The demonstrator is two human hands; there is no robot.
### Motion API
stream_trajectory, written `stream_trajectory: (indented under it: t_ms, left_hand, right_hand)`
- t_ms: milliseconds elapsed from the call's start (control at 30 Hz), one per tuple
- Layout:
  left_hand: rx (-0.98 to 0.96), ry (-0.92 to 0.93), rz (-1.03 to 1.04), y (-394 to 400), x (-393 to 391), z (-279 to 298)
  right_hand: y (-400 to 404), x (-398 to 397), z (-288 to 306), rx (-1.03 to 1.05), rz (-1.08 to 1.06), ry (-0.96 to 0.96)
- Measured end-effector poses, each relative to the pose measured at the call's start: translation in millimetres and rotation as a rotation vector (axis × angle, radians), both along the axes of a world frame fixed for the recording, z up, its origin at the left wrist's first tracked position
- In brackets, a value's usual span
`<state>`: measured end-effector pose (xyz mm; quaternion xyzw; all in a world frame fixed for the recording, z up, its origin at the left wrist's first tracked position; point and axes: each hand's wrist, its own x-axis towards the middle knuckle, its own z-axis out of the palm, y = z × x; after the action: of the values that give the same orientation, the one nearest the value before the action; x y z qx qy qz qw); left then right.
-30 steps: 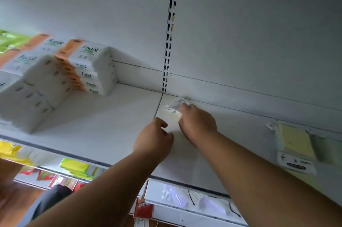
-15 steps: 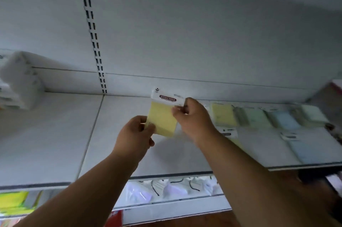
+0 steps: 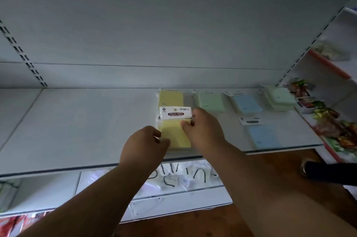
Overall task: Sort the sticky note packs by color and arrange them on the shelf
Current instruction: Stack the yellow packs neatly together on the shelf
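Note:
A yellow sticky note pack point(image 3: 174, 134) with a white "STICKY NOTE" header is held low over the white shelf point(image 3: 81, 120). My left hand point(image 3: 144, 145) pinches its lower left corner and my right hand point(image 3: 202, 130) pinches its right edge. Directly behind it another yellow pack point(image 3: 171, 97) lies at the shelf's back. To the right lie a green pack point(image 3: 210, 102), a blue pack point(image 3: 247, 103), a stack of green packs point(image 3: 280, 97), and a second blue pack point(image 3: 261, 135) near the front edge.
A side shelf unit point(image 3: 328, 66) at the right holds colourful packaged goods point(image 3: 332, 124). The lower shelf point(image 3: 173, 178) holds clear bags with black cords. A dark shoe point(image 3: 328, 173) rests on the wooden floor at the right.
Both hands carried the yellow pack rightward from the shelf joint to the spot in front of the other yellow pack. The view swung right, and the tissue boxes left the frame.

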<state>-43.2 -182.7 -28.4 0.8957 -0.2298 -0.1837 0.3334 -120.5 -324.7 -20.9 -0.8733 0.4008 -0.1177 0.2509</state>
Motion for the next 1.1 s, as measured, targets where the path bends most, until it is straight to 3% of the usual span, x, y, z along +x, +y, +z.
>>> stream_trajectory:
  t_ms: [233,400,533,733,833,933,1100]
  left_hand:
    - [0.102,-0.101,0.133,-15,-22,-1]
    - [0.022,-0.047,0.236,-11,-14,-1]
    - [-0.172,0.145,0.276,-26,18,4]
    - [-0.253,0.602,0.131,-64,77,3]
    - [-0.222,0.616,0.102,-81,94,7]
    - [-0.195,0.558,0.068,-87,108,6]
    - [-0.371,0.547,0.202,-75,137,10]
  right_hand:
    - [-14,5,-1,-0.075,0.076,0.081]
    - [-25,9,10,0.052,0.057,-0.032]
    - [-42,42,15,0.156,-0.010,0.028]
    - [-53,98,13,0.248,-0.023,0.360]
    - [-49,117,14,0.202,-0.111,0.448]
    - [-47,128,18,0.251,-0.175,0.395]
    - [-36,140,27,0.437,-0.230,0.089]
